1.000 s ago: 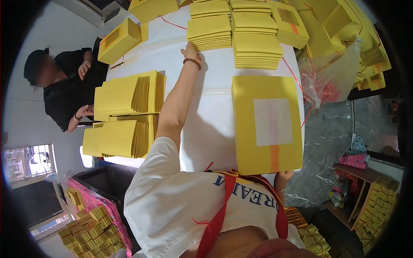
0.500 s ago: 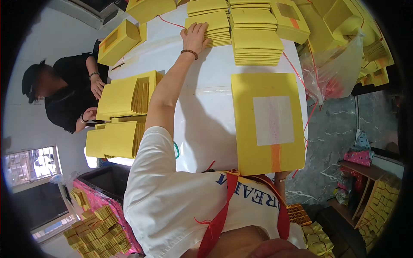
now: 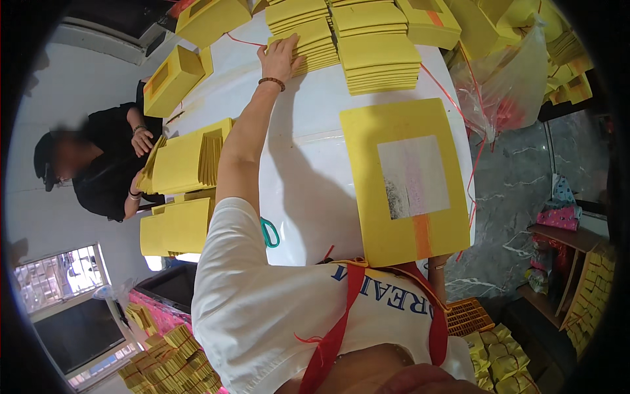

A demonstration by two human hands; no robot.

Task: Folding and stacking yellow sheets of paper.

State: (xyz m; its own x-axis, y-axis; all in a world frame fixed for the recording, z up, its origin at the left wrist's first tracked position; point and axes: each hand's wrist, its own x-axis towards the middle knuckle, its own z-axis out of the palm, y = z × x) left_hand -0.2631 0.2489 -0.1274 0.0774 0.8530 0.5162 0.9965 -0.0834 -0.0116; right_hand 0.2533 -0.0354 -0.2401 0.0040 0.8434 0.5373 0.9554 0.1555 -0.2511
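My left hand [image 3: 279, 60] rests on a stack of flat yellow folded pieces [image 3: 315, 44] at the far side of the table. Its fingers lie over the top near the left edge, a little apart, with the thumb at the front. My right hand [image 3: 438, 262] is under the near right corner of a large yellow box [image 3: 357, 177], its fingers hidden. That box is held up close to my chest. On its upper face are a pale rectangular panel [image 3: 413, 177] and an orange strip.
Another yellow stack [image 3: 377, 59] stands beside the first. Yellow bundles [image 3: 184, 164] lie at left, by a co-worker's hands [image 3: 141, 141]. A green handle [image 3: 270, 233] lies by my left sleeve. A clear plastic bag [image 3: 512, 92] hangs at right; a black bin [image 3: 172, 289] stands lower left.
The whole view has shifted and turned slightly. My hands keep their places on the stack and box. A dark speckled patch now shows on the panel. The co-worker's hand has tilted pieces at the left bundle.
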